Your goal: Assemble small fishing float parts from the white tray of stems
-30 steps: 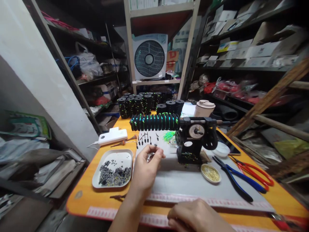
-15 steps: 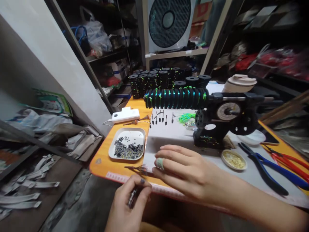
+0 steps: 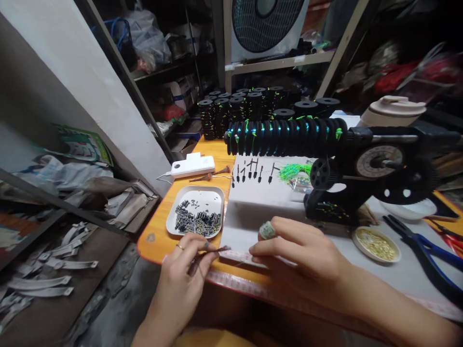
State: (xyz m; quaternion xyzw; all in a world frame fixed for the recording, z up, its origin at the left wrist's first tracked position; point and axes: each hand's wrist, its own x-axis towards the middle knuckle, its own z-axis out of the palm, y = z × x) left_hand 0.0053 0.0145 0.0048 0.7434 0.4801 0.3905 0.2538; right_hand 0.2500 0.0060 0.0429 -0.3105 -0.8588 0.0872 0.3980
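Note:
My left hand (image 3: 183, 272) is closed near the table's front edge, with a ring on one finger. Its thumb and fingertips pinch a thin dark-brown stick-like piece (image 3: 220, 249), whose tip points right. Just behind the knuckles lies a white tray (image 3: 169, 222) of small black and grey metal parts (image 3: 200, 222). To the right, my right hand (image 3: 304, 250) hovers over the white sheet (image 3: 238, 219), fingers curled and a green wrap (image 3: 267, 230) round one finger. Its thumb is mostly hidden, and whatever its fingertips may hold cannot be made out.
A black machine (image 3: 379, 164) carries a row of black foam discs (image 3: 289, 137) wound with green and blue strands. Small dark pieces (image 3: 255, 173) and green strands (image 3: 294, 171) lie behind my hands. A dish of gold bits (image 3: 376, 245) and blue-handled pliers (image 3: 419, 241) sit right.
My left hand has risen toward the tray, and the brown piece now sticks out of its pinch. My right hand has shifted right, its spread fingers now curled. The camera view has tilted down.

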